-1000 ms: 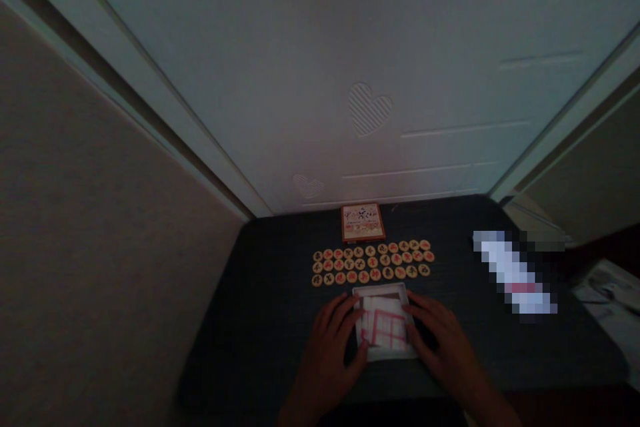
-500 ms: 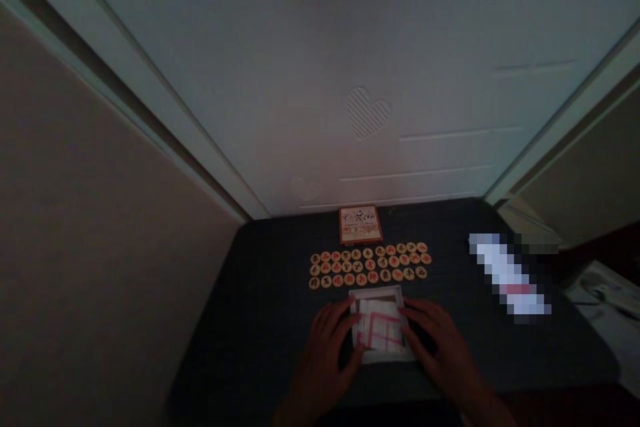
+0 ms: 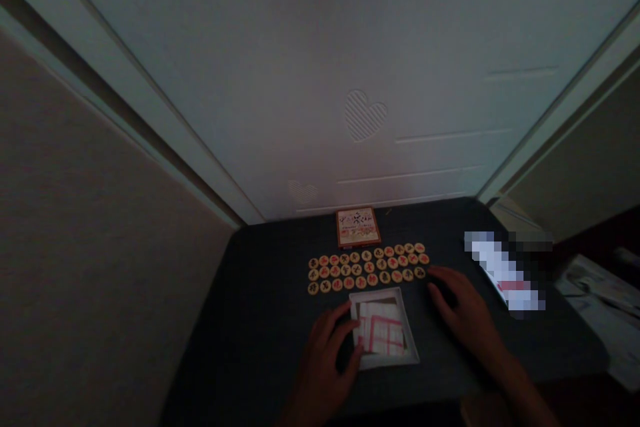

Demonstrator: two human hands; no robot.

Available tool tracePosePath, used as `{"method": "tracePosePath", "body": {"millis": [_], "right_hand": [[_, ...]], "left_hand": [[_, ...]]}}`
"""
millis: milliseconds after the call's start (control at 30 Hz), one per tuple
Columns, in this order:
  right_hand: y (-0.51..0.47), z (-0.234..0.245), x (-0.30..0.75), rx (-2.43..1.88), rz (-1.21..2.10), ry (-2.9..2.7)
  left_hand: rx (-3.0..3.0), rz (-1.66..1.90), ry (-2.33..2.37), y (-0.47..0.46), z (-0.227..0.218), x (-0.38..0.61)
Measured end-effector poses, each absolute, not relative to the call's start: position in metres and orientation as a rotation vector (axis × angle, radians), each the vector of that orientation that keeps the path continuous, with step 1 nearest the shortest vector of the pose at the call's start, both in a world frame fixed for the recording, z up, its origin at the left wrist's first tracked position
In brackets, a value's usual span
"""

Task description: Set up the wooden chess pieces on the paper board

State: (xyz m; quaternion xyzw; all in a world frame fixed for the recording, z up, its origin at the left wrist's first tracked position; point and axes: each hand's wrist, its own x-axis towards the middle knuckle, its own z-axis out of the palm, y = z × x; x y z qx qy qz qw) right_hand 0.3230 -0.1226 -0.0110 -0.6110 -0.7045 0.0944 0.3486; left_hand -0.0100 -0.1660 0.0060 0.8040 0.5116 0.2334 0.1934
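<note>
On the dark table point(image 3: 260, 293) lies a shallow white box point(image 3: 384, 328) with a folded, red-lined sheet in it. My left hand point(image 3: 325, 353) rests against the box's left side, fingers curled on its edge. My right hand point(image 3: 463, 313) is off the box, fingers spread and reaching toward the right end of three rows of round wooden game pieces point(image 3: 367, 268). Its fingertips are just short of the nearest piece and it holds nothing. A small brown-framed box lid point(image 3: 357, 227) lies behind the rows.
A white door with heart patterns point(image 3: 365, 113) rises right behind the table. A blurred white item point(image 3: 503, 270) lies at the table's right. Papers point(image 3: 600, 293) sit off the right edge. A wall stands at the left. The light is dim.
My right hand has left the box's right side and moved up and right toward the end of the piece rows. My left hand stays on the box.
</note>
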Motion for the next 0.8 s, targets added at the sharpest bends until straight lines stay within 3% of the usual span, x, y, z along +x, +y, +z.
{"method": "tracePosePath", "body": {"millis": [300, 567, 800], "right_hand": [[-0.122, -0.031, 0.317, -1.522, 0.162, -1.952], [-0.123, -0.030, 0.316, -1.540, 0.222, -1.843], [-0.123, -0.025, 0.316, -1.566, 0.278, -1.737]], "left_hand": [[2.149, 0.695, 1.438, -0.168, 0.014, -0.008], [1.975, 1.094, 1.781, -0.138, 0.005, -0.037], [2.139, 0.936, 1.868, -0.105, 0.001, -0.062]]}}
